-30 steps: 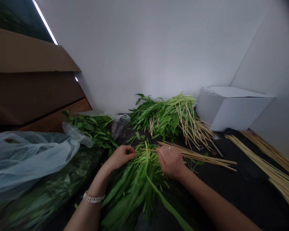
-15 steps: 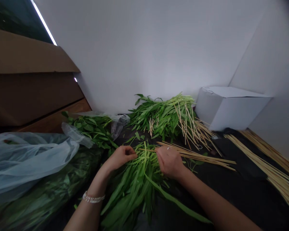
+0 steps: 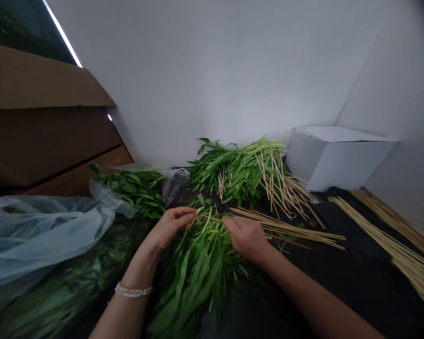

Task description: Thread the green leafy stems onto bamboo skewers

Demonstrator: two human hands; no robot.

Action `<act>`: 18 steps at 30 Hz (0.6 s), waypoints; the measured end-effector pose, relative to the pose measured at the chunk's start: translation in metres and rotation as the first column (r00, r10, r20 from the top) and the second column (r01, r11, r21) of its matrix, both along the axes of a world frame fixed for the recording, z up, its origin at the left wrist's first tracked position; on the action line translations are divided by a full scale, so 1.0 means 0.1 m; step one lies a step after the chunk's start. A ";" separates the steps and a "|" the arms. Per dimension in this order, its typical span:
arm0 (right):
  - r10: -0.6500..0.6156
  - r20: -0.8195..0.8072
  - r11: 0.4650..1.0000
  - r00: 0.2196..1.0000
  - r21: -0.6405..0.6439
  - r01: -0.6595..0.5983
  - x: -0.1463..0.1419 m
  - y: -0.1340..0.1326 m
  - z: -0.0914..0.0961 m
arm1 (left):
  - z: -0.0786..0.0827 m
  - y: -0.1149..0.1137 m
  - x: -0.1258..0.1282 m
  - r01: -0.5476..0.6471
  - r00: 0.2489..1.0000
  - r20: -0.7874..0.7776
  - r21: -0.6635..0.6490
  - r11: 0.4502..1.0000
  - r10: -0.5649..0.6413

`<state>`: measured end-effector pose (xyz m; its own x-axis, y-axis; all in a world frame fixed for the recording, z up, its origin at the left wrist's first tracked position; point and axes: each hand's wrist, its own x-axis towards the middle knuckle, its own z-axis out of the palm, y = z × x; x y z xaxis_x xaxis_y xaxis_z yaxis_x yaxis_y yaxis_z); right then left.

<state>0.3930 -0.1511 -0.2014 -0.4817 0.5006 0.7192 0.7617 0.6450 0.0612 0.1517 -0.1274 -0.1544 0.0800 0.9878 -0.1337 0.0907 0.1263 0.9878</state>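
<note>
My left hand (image 3: 175, 225) pinches the end of a green stem (image 3: 199, 212) between thumb and fingers. My right hand (image 3: 248, 238) is closed on a thin bamboo skewer (image 3: 215, 219), whose tip points left toward my left fingers; its other end sticks out behind the hand to the right. Several stems seem to be threaded on the skewer, though the pierced spots are too small to make out. Below both hands hangs a bunch of long-leaved greens (image 3: 198, 278), fanned toward me over the black surface (image 3: 254, 306).
Loose skewers (image 3: 297, 228) lie just right of my right hand. Behind are piled greens with skewers (image 3: 233, 174) and a white box (image 3: 342, 157). Longer sticks (image 3: 392, 245) lie at right. A plastic bag (image 3: 45, 240) of greens and a cardboard box (image 3: 45, 136) stand at left.
The long leaf that trailed toward my right forearm now hangs with the bunch. My left hand has shifted slightly up and holds a stem end; the right hand has moved slightly left.
</note>
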 end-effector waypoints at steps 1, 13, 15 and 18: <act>-0.007 0.009 1.000 1.000 -0.010 0.007 0.00 0.00 0.00 | -0.01 0.00 0.01 -0.002 1.000 0.021 -0.007 1.000 0.003; -0.053 0.030 0.989 0.998 -0.134 0.057 -0.01 0.00 -0.05 | -0.04 -0.02 0.15 -0.042 0.969 0.239 -0.078 0.996 0.059; -0.056 0.022 0.988 0.998 -0.142 0.059 -0.02 0.00 -0.05 | -0.04 -0.02 0.15 -0.038 0.966 0.252 -0.079 0.996 0.056; -0.059 0.017 0.986 0.998 -0.155 0.061 -0.02 0.00 -0.04 | -0.06 -0.01 0.15 -0.028 0.970 0.240 -0.069 0.997 0.044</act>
